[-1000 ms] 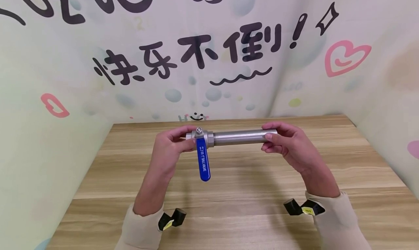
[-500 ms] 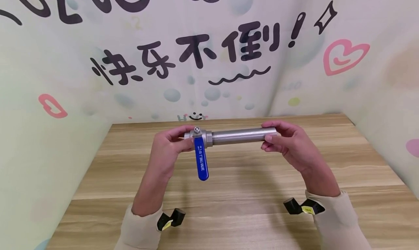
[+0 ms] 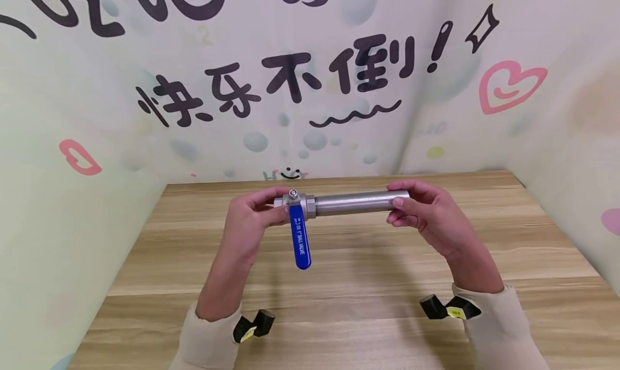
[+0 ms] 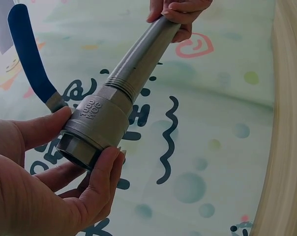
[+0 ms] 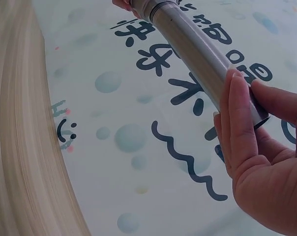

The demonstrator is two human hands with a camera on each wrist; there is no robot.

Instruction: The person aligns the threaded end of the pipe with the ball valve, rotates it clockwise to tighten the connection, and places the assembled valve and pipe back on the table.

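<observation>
My left hand (image 3: pixel 249 216) grips a steel ball valve (image 4: pixel 98 119) between thumb and fingers. The valve's blue lever handle (image 3: pixel 300 238), lettered "SS 1" BALL VALVE", points toward me in the head view. A straight steel pipe (image 3: pixel 356 202) runs rightward from the valve, with a few threads (image 4: pixel 121 87) showing where it enters. Around the pipe's far right end, my right hand (image 3: pixel 431 211) pinches with thumb and fingers. Valve and pipe are held nearly level above the table. In the left wrist view the valve's hex end opening faces my left palm.
A wood-grain table (image 3: pixel 339 316) lies below both hands. Behind it hangs a pale printed cloth (image 3: pixel 218 144) with black lettering and pink hearts, which also covers both sides. Black wrist mounts (image 3: pixel 254 326) sit at the sleeve cuffs.
Both hands keep the same hold on the valve and pipe. The whole view shifts by only a few pixels, and the blue handle stays at nearly the same angle.
</observation>
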